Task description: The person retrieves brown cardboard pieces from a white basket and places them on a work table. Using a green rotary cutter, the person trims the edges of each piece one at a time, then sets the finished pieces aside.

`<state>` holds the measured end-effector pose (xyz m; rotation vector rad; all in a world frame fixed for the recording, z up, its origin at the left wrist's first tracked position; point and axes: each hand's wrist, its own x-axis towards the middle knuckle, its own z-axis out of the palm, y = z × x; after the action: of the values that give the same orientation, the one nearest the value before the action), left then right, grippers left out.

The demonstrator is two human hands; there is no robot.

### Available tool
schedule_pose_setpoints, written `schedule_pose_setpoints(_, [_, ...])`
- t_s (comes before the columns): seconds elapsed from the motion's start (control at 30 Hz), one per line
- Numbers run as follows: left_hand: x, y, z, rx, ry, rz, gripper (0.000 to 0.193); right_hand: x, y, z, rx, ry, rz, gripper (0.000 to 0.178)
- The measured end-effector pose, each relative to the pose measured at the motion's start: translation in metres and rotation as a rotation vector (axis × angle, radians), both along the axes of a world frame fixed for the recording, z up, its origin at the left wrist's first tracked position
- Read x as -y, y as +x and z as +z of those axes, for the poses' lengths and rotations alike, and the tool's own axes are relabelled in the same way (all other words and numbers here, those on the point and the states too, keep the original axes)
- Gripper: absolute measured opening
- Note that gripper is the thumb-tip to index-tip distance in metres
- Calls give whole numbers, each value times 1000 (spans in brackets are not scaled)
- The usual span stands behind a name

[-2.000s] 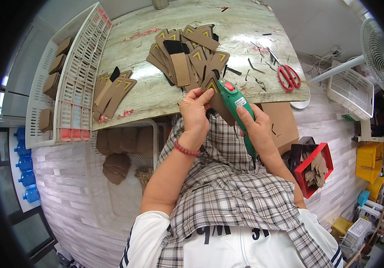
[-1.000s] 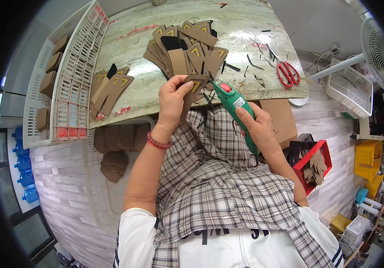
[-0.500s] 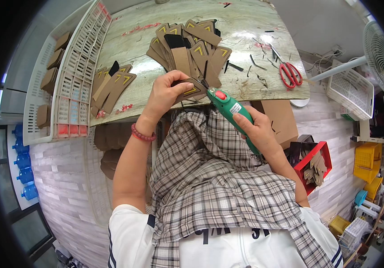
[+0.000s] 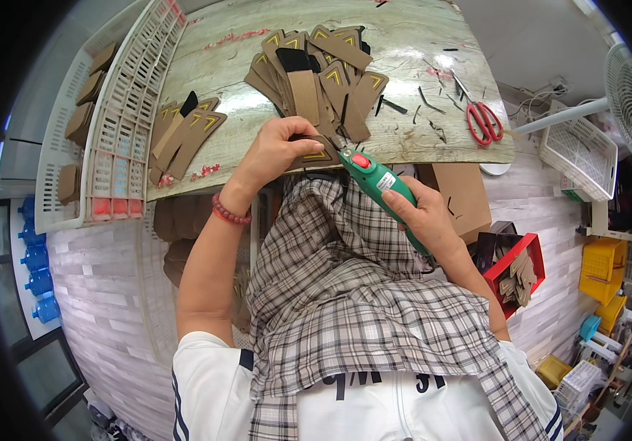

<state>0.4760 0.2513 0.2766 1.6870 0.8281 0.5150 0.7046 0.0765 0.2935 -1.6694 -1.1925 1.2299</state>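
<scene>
My left hand (image 4: 277, 151) pinches a brown fabric patch (image 4: 321, 156) with a yellow chevron, just over the table's near edge. My right hand (image 4: 427, 214) is wrapped round a green handheld electric cutter (image 4: 375, 176) with a red button. The cutter's dark tip touches or nearly touches the patch's right edge; the exact contact is too small to tell. Beyond my hands, a heap of similar brown patches (image 4: 303, 92) lies on the table, a black piece (image 4: 295, 60) on top. A smaller group of patches (image 4: 197, 140) lies to the left.
Red-handled scissors (image 4: 483, 123) and black offcuts (image 4: 395, 106) lie on the table's right side. A white plastic crate (image 4: 116, 140) stands at its left edge. Right of my lap are a cardboard box (image 4: 466, 195) and a red box (image 4: 538, 261) of brown pieces. A fan (image 4: 628, 110) stands far right.
The view has shifted slightly, so the table and its heap sit a little further right. My hands keep their grips; the patch and cutter have barely moved.
</scene>
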Motion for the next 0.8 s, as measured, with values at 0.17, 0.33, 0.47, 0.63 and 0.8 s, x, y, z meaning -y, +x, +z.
schedule_pose_setpoints(0.17, [0,-1,-4,36,-104,-25,10,-4,-3,-2,-6,-25,4,35])
schedule_pose_setpoints(0.33, [-5,-4,-14,42,-185,-73,8,-12,-11,-7,35,12,4,37])
schedule_pose_setpoints(0.47, [-8,-14,-20,115,-261,21,7,-19,-17,-11,10,53,-31,38])
schedule_pose_setpoints(0.63, [-37,-72,-4,356,-29,624,11,-14,-20,-5,-58,40,-124,36])
schedule_pose_setpoints(0.8, [12,-87,-59,982,-560,1034,13,-10,-24,-7,-3,37,-91,37])
